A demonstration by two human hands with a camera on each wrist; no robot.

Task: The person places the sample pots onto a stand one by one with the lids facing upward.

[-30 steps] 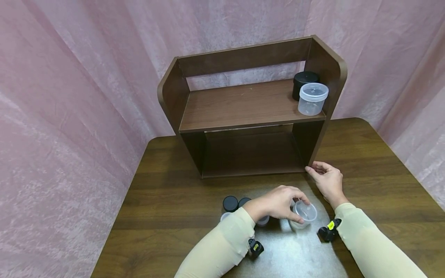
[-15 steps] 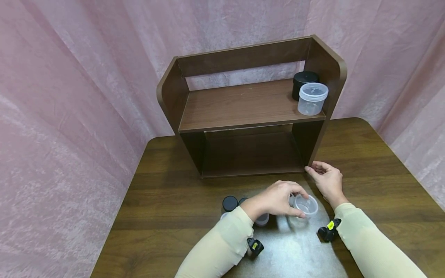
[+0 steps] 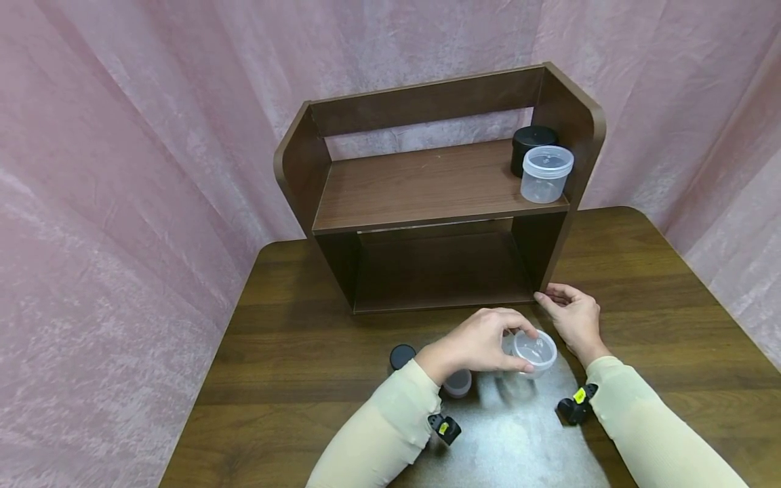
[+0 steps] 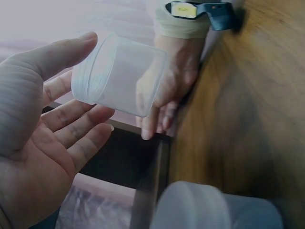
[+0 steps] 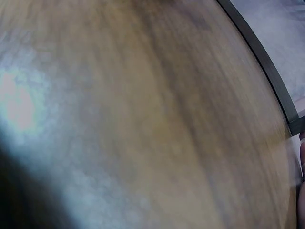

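Note:
My left hand [image 3: 478, 341] pinches a clear plastic jar [image 3: 535, 352] by its screw lid, between thumb and fingers. In the left wrist view this jar [image 4: 128, 71] is tilted and held above the wooden table. My right hand [image 3: 573, 317] holds the lower right front corner of the brown shelf [image 3: 427, 183], thumb at the front edge and fingers along the outer side. Only a sliver of that hand's fingers [image 5: 302, 200] shows in the right wrist view. Behind my left hand, another clear jar [image 4: 205, 210] stands on the table.
On the upper shelf board, at the right end, a black lidded jar [image 3: 529, 146] stands behind a clear jar [image 3: 546, 176]. Small jars with a dark lid [image 3: 403, 356] and a translucent lid [image 3: 457, 383] sit left of my wrist, partly covered by it. Pink curtains [image 3: 152, 169] hang behind.
My left hand has raised the clear jar from the table and shifted slightly up and left in the head view. The right hand has stayed at the shelf corner.

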